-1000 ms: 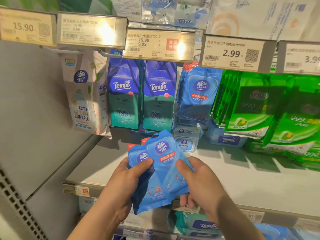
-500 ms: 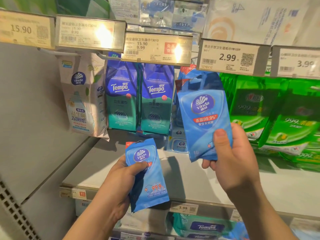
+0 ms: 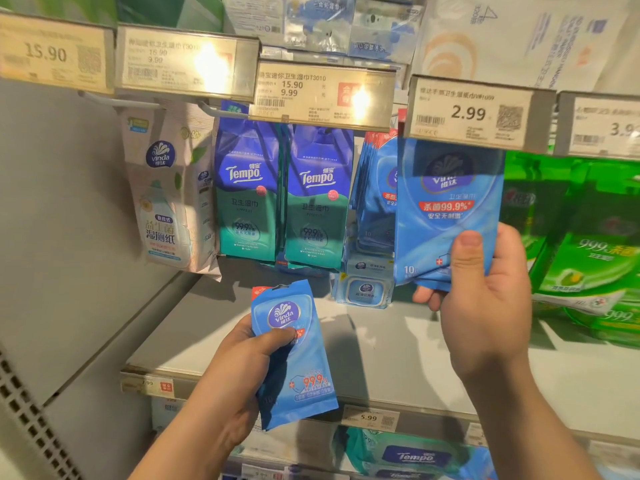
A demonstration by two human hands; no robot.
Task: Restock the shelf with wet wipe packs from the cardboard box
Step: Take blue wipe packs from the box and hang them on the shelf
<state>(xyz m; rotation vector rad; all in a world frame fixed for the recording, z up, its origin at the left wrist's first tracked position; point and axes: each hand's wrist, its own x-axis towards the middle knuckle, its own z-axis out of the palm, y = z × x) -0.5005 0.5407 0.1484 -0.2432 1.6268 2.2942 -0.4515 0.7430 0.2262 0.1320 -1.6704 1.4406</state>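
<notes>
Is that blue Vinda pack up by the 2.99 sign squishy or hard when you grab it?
Probably soft and bendy: the blue Vinda pack is a flat pouch, pinched at its bottom edge by the right hand. Likely light, since a thumb-and-finger grip holds it upright. The shiny film may be a little slippery.

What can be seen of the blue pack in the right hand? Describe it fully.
The blue Vinda pack is a flat, glossy soft-plastic pouch with a round logo, a red 99.9% banner and a "10" at its lower left. It is held upright and raised, its top edge hidden behind the 2.99 price tag. The right hand pinches its lower right corner, thumb in front; more pack edges show behind it.
</notes>
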